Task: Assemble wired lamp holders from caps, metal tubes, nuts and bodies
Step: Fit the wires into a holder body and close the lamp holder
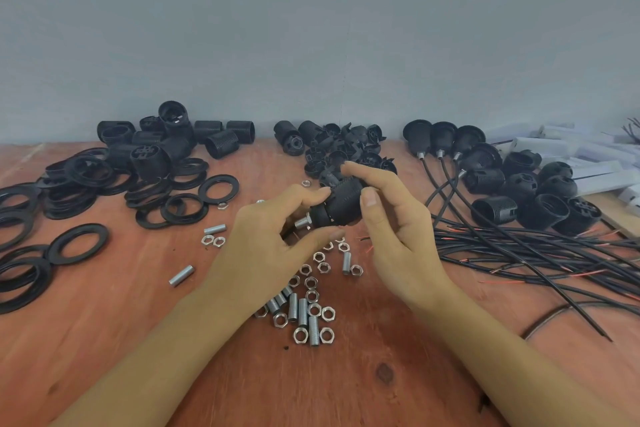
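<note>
Left hand [273, 239] and right hand [398, 229] pinch a black ribbed plastic lamp holder [341, 204]; few wired ones [443, 142] done right of them, heaps left.

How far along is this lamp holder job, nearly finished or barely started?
Early to midway, I'd guess. Done: a few wired holders stand at the back right. In hand: both the left hand and right hand grip one lamp holder, a metal tube poking from its end. Left: piles of caps, nuts and tubes and loose wires lie unused.
</note>
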